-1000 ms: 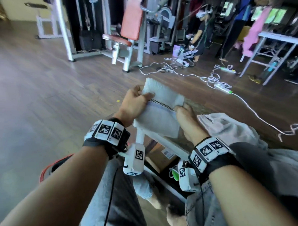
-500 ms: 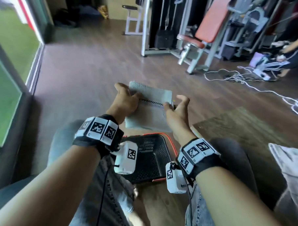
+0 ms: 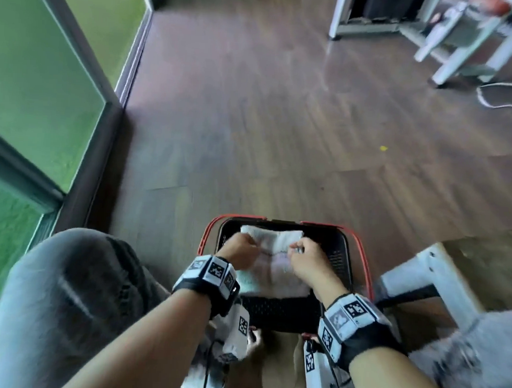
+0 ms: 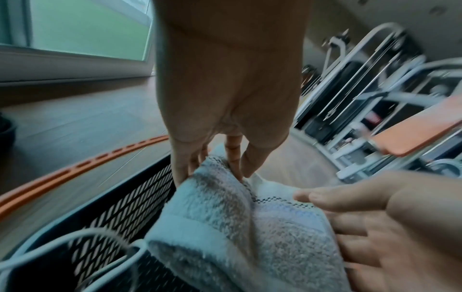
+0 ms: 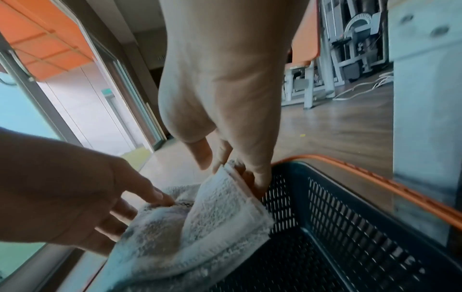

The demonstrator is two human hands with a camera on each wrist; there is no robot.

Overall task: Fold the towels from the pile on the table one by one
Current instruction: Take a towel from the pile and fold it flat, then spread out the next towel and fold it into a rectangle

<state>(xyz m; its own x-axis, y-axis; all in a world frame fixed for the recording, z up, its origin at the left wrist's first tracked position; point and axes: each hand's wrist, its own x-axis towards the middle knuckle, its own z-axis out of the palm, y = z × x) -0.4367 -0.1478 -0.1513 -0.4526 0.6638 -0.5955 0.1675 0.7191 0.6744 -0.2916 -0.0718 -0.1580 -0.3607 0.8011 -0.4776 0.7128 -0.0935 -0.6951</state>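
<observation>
Both hands grip one folded towel [image 3: 275,262] over the basket [image 3: 338,256]. Left hand [image 3: 239,253] pinches its left edge, fingers curled; right hand [image 3: 309,263] pinches the right edge likewise. Towel hangs inside the basket's rim, above its mesh floor.

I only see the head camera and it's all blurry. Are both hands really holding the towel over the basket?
Observer: Yes. The left wrist view shows the left hand pinching the towel right at its dark stitched stripe.
Operator: What about the other hand?
Observer: In the right wrist view, the right hand pinches the towel's hemmed edge between thumb and fingers, right beside the basket and its mesh wall.
</observation>
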